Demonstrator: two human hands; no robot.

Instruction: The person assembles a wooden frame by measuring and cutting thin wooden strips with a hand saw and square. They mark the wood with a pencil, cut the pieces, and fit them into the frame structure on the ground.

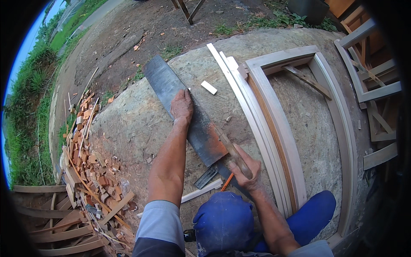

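A broad, dark flat blade (165, 79) lies slantwise in front of me, with rust-orange patches and pale dust near its closer end. A wooden handle (227, 147) runs along that end. My right hand (248, 169) is closed round the handle. Farther up, my left hand (182, 105) is closed on the blade, its fingertips curled over the right edge. Beneath the closer end sit a small black slotted piece (205, 177), an orange pencil (227, 181) and a pale wood strip (203, 191). A short white wood offcut (209, 88) lies right of the blade.
Long pale wood strips (246, 109) lie beside a wooden frame (278, 107) on the right. More frames (372, 94) stand at the far right. Wood offcuts (96, 171) heap up on the left, near curved slats (64, 233). My blue-trousered knees (224, 220) are close in front.
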